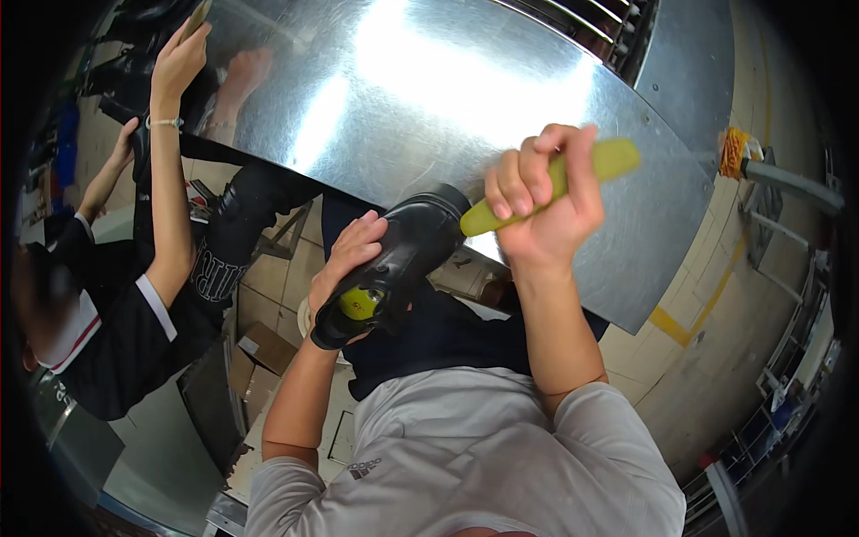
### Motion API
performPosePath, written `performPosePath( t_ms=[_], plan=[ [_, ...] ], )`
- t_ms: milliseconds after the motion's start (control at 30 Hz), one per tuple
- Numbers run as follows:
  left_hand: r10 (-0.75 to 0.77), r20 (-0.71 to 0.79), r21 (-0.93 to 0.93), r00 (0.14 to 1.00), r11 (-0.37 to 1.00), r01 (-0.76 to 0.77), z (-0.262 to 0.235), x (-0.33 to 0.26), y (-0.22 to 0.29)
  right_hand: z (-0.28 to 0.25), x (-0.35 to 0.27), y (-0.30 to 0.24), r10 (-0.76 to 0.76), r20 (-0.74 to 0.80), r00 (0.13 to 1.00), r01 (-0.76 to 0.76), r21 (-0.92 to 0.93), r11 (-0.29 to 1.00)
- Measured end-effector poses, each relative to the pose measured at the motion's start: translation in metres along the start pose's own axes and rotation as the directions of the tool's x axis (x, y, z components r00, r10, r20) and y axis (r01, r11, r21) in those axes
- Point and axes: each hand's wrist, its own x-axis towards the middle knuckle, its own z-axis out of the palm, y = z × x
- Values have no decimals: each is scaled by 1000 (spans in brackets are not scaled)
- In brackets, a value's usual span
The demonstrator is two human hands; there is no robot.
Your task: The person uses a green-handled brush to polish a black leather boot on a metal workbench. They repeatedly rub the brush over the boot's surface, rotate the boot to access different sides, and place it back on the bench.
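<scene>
My right hand (546,201) is closed around the yellow-green handle (608,161) of a black power tool (403,259). My left hand (344,259) cups the tool's black body from the left side, near a yellow-green patch low on the tool. The tool's handle end lies against the lower part of a large shiny sheet-metal panel (420,89). Both my forearms rise from my grey shirt (465,456) at the bottom of the view.
Another person in dark clothes (116,340) stands at the left, one hand (179,58) raised against the panel's upper left edge, holding a small object. Tan tiled floor (707,358), cardboard boxes (259,358) and metal racks (796,358) lie around. An orange-wrapped pipe end (735,152) sticks in at right.
</scene>
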Motion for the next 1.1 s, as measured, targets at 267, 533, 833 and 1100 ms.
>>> performPosePath(
  t_ms=[267, 533, 833, 1100],
  plan=[
    [45, 105, 99, 993, 994, -56, -18, 11, 4, 12, -7, -2, 33, -104, 994, -41, -73, 997],
    [53, 128, 150, 990, 986, -72, -16, 20, 22, -8, 4, -10, 65, -41, 997, -64, 46, 997],
    [-14, 160, 144, 987, 990, -9, -18, 21, 21, -12, -7, -3, -48, 61, 997, 45, 41, 998],
    [21, 107, 121, 994, 992, -34, -13, 20, 13, -1, -20, 16, -227, 300, 926, 287, -172, 942]
  ],
)
